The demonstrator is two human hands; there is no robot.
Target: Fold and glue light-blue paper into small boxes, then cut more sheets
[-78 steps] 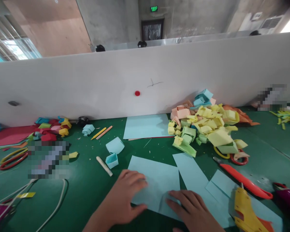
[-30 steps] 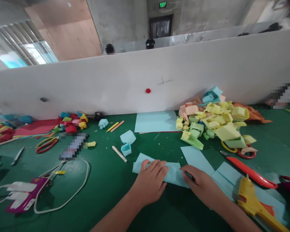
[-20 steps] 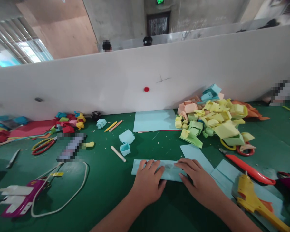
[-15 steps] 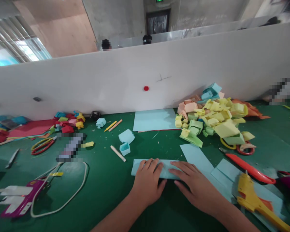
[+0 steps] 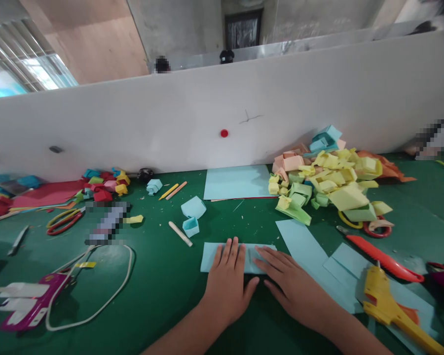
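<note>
A folded strip of light blue paper (image 5: 208,259) lies flat on the green table in front of me. My left hand (image 5: 227,283) rests on its middle, palm down with the fingers stretched out. On its right part lies my right hand (image 5: 290,286), flat too, fingers extended and pointing left. The two thumbs are near each other below the strip's lower edge. Just beyond the strip stand a small blue paper box (image 5: 191,226) and a blue folded paper piece (image 5: 193,207). More blue paper sheets (image 5: 303,246) lie to the right of my right hand.
At the right are a yellow glue gun (image 5: 377,291), a red-handled cutter (image 5: 385,256) and a heap of folded paper (image 5: 336,177). Leftward lie a white stick (image 5: 180,233), scissors (image 5: 64,222), a phone (image 5: 109,222) and a purple power strip (image 5: 40,301) with a white cable. A white partition (image 5: 151,123) stands behind.
My left hand's fingers have straightened and flattened onto the blue paper strip. My right hand has shifted slightly left along it. The strip lies flatter.
</note>
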